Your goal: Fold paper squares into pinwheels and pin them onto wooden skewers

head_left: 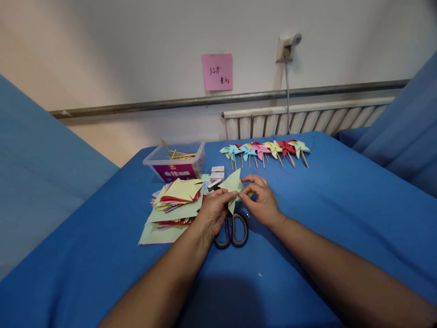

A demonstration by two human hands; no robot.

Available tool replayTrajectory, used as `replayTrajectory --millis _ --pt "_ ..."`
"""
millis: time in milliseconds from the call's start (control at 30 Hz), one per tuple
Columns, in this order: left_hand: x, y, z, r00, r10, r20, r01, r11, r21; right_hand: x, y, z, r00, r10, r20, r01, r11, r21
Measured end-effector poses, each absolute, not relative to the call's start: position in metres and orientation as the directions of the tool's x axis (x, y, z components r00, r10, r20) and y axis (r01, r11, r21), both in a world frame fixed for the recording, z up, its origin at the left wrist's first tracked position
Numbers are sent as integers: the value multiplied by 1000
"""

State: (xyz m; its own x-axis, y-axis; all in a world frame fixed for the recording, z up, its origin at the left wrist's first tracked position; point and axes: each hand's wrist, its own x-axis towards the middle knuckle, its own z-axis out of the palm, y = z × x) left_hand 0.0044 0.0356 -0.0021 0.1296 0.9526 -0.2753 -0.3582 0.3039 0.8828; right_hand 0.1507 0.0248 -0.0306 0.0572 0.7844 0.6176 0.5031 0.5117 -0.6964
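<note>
A pale green paper pinwheel point(232, 182), partly folded, is held up between both hands above the blue cloth. My left hand point(215, 208) is closed on its lower left part, the thumb lying near the middle. With thumb and index finger, my right hand point(260, 200) pinches the paper close to the centre; its other fingers are bent around the right side. Whether a pin sits in the centre is too small to tell. Just below the hands lie scissors point(239, 231) with dark handles, their blades hidden. A small shiny bit point(248, 215) rests beside them.
Stacked cut paper sheets point(180, 191) lie at the left, behind them a clear plastic box point(175, 159) with wooden sticks. Small white boxes point(217, 172) stand beyond my hands. Finished pinwheels point(261, 150) line the far edge, before a radiator point(307, 119).
</note>
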Motion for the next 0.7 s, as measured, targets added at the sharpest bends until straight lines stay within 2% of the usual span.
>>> replayTrajectory --millis 500,700 --pt "5 34 1 139 955 -262 -337 295 894 150 25 -32 83 804 589 458 495 -739" --pt "3 35 -4 105 966 -234 -236 253 938 149 25 -33 69 816 573 432 493 -755"
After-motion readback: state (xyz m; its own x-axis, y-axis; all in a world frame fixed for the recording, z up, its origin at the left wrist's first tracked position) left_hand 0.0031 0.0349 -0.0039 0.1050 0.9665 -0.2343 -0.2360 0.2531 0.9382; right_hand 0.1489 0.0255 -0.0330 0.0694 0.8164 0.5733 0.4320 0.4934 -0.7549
